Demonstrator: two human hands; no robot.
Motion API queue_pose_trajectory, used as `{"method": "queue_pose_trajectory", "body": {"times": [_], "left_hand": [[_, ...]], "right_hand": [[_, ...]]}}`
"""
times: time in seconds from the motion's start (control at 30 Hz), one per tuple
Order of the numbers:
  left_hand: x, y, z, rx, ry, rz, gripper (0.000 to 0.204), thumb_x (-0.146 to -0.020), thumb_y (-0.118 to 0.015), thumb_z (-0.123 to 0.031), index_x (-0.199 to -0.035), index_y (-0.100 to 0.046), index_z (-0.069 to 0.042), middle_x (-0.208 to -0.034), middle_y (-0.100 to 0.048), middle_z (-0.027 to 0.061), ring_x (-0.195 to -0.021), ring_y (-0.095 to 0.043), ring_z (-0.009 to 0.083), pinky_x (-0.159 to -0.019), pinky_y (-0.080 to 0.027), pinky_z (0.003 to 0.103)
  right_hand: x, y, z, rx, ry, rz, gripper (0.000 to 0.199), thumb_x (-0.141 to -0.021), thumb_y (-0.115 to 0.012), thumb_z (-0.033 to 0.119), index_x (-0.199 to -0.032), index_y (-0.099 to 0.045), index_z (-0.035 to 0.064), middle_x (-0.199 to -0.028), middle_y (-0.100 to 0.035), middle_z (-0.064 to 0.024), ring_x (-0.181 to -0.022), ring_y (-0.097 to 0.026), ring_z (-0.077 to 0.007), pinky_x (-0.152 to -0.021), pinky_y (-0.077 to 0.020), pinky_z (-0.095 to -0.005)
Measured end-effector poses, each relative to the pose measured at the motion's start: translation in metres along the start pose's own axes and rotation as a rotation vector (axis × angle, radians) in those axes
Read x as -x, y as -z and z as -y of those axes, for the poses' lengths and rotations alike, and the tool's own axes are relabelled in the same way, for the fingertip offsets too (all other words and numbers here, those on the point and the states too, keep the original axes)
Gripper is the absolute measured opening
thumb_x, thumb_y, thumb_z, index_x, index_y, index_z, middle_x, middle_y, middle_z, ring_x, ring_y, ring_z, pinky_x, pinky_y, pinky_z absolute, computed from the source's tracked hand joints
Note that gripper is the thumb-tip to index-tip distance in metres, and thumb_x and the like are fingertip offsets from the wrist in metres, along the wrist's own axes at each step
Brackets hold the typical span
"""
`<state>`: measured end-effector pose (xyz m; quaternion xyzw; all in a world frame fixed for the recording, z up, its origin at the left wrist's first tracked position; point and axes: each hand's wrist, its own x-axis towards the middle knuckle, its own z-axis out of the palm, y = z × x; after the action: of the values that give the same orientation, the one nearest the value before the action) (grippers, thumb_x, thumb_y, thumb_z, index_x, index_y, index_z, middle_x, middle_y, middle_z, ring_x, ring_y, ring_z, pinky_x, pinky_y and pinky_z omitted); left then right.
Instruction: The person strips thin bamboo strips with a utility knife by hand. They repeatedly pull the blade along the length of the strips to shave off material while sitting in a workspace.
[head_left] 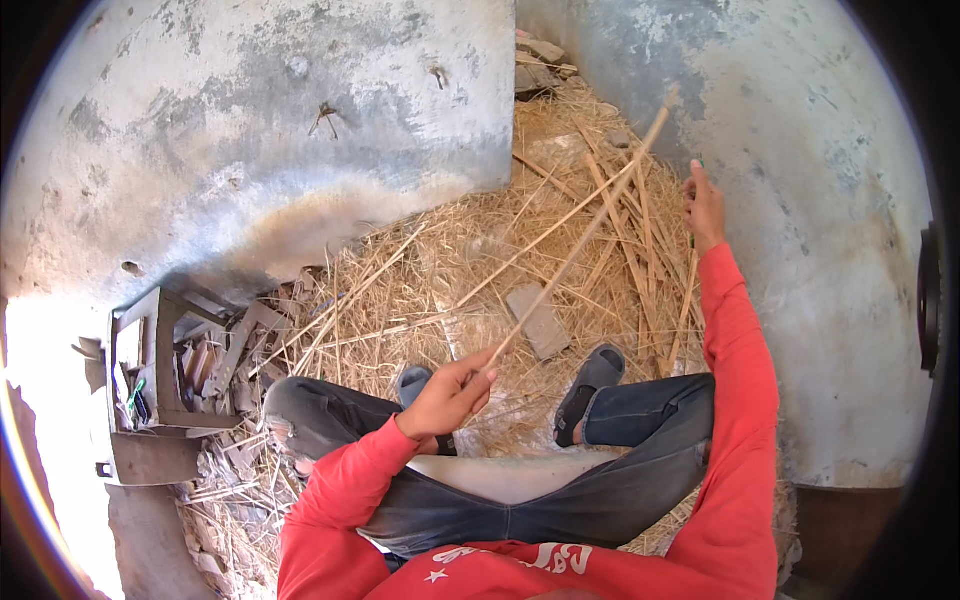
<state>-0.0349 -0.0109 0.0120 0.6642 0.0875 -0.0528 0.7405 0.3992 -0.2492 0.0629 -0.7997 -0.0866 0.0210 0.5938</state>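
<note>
My left hand grips the lower end of a long, thin wooden stick, perhaps split bamboo. The stick slants up and away to the right, and its far end stands near the right wall. My right hand is raised beside that wall, to the right of the stick and apart from it. Its fingers are curled, with small bits of green showing at the fingertips and below the hand. What it holds is too hidden to name.
Straw and shavings cover the floor, with loose wooden strips ahead. A flat brick lies near my sandalled feet. At left, a wooden frame stands by scrap wood. Weathered walls rise ahead and at right.
</note>
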Motion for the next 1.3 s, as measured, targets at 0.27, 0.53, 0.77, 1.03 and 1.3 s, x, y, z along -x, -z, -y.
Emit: {"method": "queue_pose_trajectory", "body": {"times": [0.27,0.53,0.77,1.03,1.3], "left_hand": [[-0.018,-0.005,-0.022,0.184,-0.012,-0.064,0.038,-0.11,-0.045,-0.022,-0.144,-0.051,-0.005,-0.06,-0.041,-0.0089,-0.048,-0.036,0.0014,-0.046,-0.028,0.019],[-0.021,-0.008,-0.022,0.182,0.04,-0.004,0.043,-0.11,-0.049,-0.022,-0.149,-0.046,-0.005,-0.061,-0.042,-0.0086,-0.046,-0.036,0.0016,-0.045,-0.029,0.02],[-0.029,-0.009,-0.003,0.138,-0.146,-0.185,0.048,-0.109,-0.05,-0.019,-0.154,-0.04,-0.002,-0.064,-0.044,-0.0052,-0.053,-0.041,0.0035,-0.049,-0.032,0.02],[-0.024,-0.007,-0.004,0.25,-0.089,-0.254,0.05,-0.106,-0.056,-0.011,-0.152,-0.041,0.001,-0.064,-0.039,-0.0069,-0.05,-0.033,0.0024,-0.046,-0.026,0.023],[-0.023,0.003,-0.024,0.303,-0.105,-0.276,0.05,-0.105,-0.057,-0.01,-0.152,-0.043,-0.001,-0.063,-0.039,-0.0067,-0.048,-0.03,0.0027,-0.045,-0.026,0.024]], "right_hand": [[0.144,-0.093,0.047,0.067,0.282,0.605,0.053,-0.101,-0.054,0.052,-0.094,-0.069,0.0021,-0.067,-0.051,0.0037,-0.06,-0.045,-0.0081,-0.057,-0.038,-0.0284],[0.184,-0.116,0.055,-0.05,0.211,0.77,0.045,-0.095,-0.071,0.042,-0.103,-0.071,-0.0028,-0.068,-0.054,0.0001,-0.066,-0.048,-0.0099,-0.062,-0.0415,-0.0304],[0.196,-0.107,0.06,0.356,0.519,0.707,0.05,-0.099,-0.059,0.05,-0.091,-0.069,0.0018,-0.062,-0.057,-0.0154,-0.056,-0.058,-0.0308,-0.056,-0.0431,-0.0412],[0.228,-0.117,0.049,0.64,0.617,0.771,0.058,-0.099,-0.05,0.06,-0.089,-0.072,0.0069,-0.063,-0.062,-0.0224,-0.061,-0.064,-0.0419,-0.058,-0.0501,-0.0533],[0.206,-0.133,0.061,0.603,0.591,0.625,0.057,-0.098,-0.052,0.061,-0.103,-0.075,0.0093,-0.071,-0.065,-0.0232,-0.07,-0.067,-0.0382,-0.064,-0.0519,-0.0497]]}}
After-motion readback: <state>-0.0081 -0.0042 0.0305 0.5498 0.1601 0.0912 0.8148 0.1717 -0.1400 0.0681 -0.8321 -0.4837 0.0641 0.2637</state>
